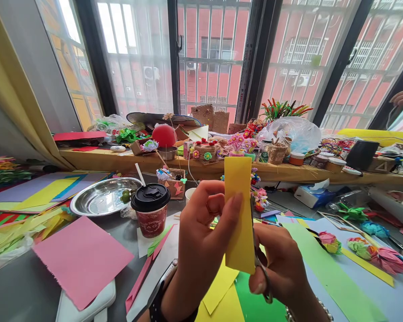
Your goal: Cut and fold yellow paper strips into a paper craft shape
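Above the table, the left grip pinches a yellow paper strip upright, apparently to present its edge to the scissors held in the right grip beside it; yellow sheets lie below both.

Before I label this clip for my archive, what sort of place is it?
Likely a craft room: the left hand holds a yellow rectangular paper piece, the right hand holds silver-coloured metal scissors, and crumpled multicoloured paper flowers lie to the right.
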The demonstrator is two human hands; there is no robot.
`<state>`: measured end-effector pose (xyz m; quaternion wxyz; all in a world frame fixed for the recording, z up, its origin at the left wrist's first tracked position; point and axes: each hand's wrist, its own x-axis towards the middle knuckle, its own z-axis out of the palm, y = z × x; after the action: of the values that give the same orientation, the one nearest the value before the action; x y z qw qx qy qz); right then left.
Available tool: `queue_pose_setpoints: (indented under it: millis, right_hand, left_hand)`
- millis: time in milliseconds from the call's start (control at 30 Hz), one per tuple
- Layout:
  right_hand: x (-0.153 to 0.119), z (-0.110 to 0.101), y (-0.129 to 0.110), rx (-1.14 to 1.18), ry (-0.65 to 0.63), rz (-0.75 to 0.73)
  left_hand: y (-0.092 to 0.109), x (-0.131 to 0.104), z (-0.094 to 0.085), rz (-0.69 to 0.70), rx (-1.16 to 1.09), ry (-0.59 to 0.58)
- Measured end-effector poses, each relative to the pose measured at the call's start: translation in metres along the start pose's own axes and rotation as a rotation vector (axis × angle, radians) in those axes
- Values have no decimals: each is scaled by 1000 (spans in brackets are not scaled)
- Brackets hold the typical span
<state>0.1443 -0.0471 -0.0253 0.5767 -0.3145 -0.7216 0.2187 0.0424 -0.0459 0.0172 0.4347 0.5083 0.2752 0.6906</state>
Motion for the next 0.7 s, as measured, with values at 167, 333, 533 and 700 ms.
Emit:
queue_pose_setpoints:
  millis: [167,333,533,700]
  right_hand:
    - [0,-1,1,15,-8,-1]
    - [-2,-2,0,0,-24,31]
    - [5,-19,6,-93,-134,128]
    - [10,-24,27,-504,-392,191]
  left_hand:
    - [0,1,1,-9,-9,-6]
    - [0,1,1,-19,-9,-17]
    - [-4,10,-7,19,29,-4]
    - [-13,30,-22,11,92,-53]
